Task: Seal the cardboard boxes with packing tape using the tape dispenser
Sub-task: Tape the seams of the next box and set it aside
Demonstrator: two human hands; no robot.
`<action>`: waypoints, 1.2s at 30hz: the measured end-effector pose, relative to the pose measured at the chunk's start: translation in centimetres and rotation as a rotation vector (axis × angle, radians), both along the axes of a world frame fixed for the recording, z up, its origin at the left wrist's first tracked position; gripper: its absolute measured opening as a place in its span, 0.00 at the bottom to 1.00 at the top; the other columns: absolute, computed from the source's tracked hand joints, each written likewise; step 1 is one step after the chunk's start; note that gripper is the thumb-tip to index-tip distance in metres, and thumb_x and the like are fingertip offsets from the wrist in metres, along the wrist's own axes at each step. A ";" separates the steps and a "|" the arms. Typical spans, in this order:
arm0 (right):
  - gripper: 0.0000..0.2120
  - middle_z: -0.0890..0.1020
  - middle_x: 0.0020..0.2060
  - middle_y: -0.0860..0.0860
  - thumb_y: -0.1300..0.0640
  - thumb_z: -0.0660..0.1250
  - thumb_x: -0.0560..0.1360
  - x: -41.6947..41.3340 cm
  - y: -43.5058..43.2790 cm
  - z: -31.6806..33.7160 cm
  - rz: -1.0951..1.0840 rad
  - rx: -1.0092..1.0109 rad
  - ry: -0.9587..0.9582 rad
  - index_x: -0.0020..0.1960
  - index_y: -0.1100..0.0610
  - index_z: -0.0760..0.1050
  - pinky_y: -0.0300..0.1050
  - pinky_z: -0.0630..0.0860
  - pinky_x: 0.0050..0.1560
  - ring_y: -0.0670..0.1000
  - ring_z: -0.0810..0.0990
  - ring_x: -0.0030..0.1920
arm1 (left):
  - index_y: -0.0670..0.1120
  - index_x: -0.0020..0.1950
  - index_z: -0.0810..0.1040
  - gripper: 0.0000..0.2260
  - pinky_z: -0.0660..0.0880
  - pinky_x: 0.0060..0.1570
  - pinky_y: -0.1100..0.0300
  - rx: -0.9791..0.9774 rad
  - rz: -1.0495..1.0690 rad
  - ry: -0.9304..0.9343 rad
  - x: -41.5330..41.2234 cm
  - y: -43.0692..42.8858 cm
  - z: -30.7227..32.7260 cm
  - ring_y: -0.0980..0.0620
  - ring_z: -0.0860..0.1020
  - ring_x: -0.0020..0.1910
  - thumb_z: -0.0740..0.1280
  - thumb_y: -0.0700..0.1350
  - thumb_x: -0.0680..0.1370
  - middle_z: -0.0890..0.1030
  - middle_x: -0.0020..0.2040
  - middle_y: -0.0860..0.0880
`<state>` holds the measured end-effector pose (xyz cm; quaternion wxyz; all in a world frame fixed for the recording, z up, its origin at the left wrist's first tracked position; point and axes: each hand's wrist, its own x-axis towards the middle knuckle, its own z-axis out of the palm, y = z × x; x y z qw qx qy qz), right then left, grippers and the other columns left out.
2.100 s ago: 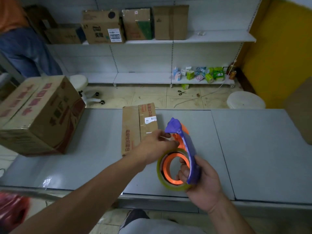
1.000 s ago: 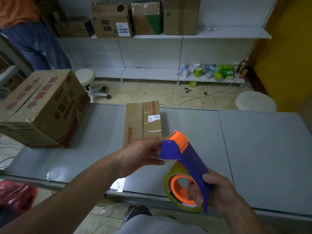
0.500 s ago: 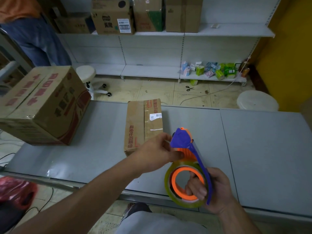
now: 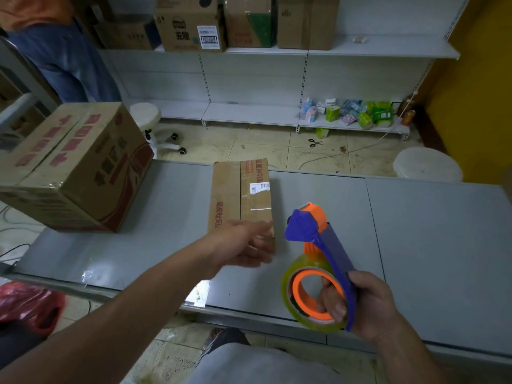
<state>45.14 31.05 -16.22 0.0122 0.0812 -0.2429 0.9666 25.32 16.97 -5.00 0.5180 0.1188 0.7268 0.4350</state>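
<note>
1. We hold the tape dispenser [image 4: 331, 249] in our right hand [image 4: 371, 306]. The fingers curl through the orange core of the tape roll [image 4: 288, 297] and around the blue handle. The cutting head points up and away from us.
2. Our left hand [image 4: 243, 245] reaches forward with its fingers stretched out and holds nothing. It is blurred, so we cannot tell whether it touches cardboard.
3. The small box [image 4: 239, 195] lies flat on the grey table [image 4: 432, 231]. Its long axis and centre seam run straight away from us, and its near end sits at our left fingertips.
4. The small box lies just left of the dispenser head, and the left hand is the nearer one.
5. We judge that the next move is to steady the near end with the left hand, shift the head left onto the seam, then draw tape along it.
6. A large box [image 4: 74, 167] stands at the table's left end, well apart from both hands.
</note>
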 end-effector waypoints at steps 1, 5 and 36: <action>0.19 0.83 0.41 0.63 0.60 0.51 0.81 -0.1 0.0 0.1 0.004 0.005 -0.008 0.61 0.74 0.70 0.53 0.75 0.56 0.59 0.83 0.43 | 0.43 0.59 0.78 0.19 0.79 0.42 0.59 -0.014 -0.054 -0.034 0.4 0.0 -0.2 0.48 0.85 0.46 0.64 0.57 0.80 0.86 0.48 0.46; 0.18 0.84 0.37 0.60 0.57 0.56 0.80 -0.1 -0.2 0.1 0.008 0.096 -0.063 0.58 0.71 0.75 0.50 0.77 0.52 0.55 0.83 0.39 | 0.45 0.63 0.77 0.23 0.80 0.47 0.56 -0.087 -0.196 -0.115 1.2 0.0 -1.2 0.50 0.84 0.46 0.62 0.62 0.78 0.85 0.48 0.48; 0.23 0.79 0.23 0.56 0.46 0.76 0.64 0.4 -0.7 2.1 -0.109 0.276 -0.345 0.46 0.64 0.83 0.47 0.75 0.36 0.53 0.78 0.25 | 0.49 0.39 0.71 0.17 0.66 0.32 0.66 -0.025 -0.115 -0.510 3.9 -2.6 -4.3 0.56 0.69 0.30 0.58 0.58 0.81 0.70 0.33 0.51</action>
